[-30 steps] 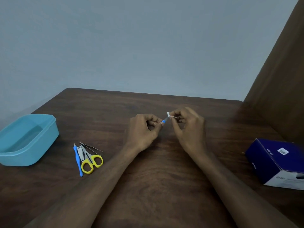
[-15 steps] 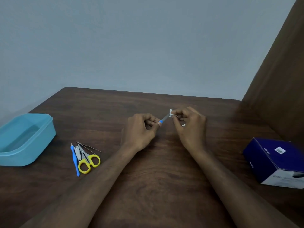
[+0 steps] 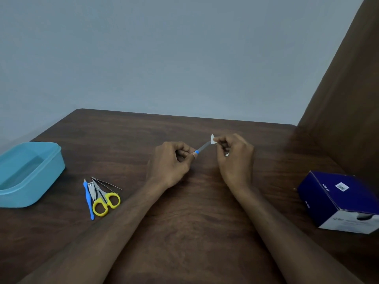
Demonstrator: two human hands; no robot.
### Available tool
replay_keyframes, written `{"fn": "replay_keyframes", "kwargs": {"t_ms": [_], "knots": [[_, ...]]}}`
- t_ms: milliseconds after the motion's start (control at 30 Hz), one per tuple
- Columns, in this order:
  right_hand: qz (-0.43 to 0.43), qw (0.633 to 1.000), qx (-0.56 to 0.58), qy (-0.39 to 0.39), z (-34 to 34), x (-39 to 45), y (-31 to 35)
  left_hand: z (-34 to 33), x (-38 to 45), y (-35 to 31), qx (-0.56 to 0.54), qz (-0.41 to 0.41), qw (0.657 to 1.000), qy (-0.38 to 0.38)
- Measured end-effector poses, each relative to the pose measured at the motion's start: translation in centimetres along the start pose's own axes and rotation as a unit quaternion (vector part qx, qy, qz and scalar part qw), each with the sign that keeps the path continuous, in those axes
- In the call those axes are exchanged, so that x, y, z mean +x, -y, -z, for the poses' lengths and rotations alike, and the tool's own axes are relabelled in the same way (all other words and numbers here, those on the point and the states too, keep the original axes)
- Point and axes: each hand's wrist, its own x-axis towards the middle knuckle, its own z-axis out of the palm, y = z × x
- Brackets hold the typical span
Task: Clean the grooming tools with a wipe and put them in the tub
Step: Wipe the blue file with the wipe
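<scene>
Mid-frame, the left hand (image 3: 171, 160) pinches the file (image 3: 203, 148) by its blue handle, steadying the blade so the right hand (image 3: 235, 158) can pinch the wipe (image 3: 213, 139) around its tip; the tub (image 3: 30, 173) waits at left on the surface (image 3: 194, 222).

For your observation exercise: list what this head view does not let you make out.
- Blue-handled tool: handle hidden inside left hand.
- Wipe: mostly covered by right hand fingers.
- Tub: cut by left edge; inside unclear.
- Blue box: print too small, cut by right edge.
</scene>
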Motion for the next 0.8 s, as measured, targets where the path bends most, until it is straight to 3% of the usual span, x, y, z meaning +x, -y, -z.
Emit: {"fn": "replay_keyframes", "kwargs": {"t_ms": [133,400,800], "knots": [[0.027,0.999,0.016,-0.035,0.8,0.0,0.9,0.0,0.1,0.2,-0.004,-0.003,1.0,-0.007],[0.116,0.99,0.042,0.067,-0.5,-0.8,1.7,0.2,0.3,0.2,-0.045,-0.014,0.999,-0.008],[-0.003,0.999,-0.017,-0.027,0.5,0.5,-0.1,-0.1,0.2,0.2,-0.063,-0.022,0.998,0.02]]}}
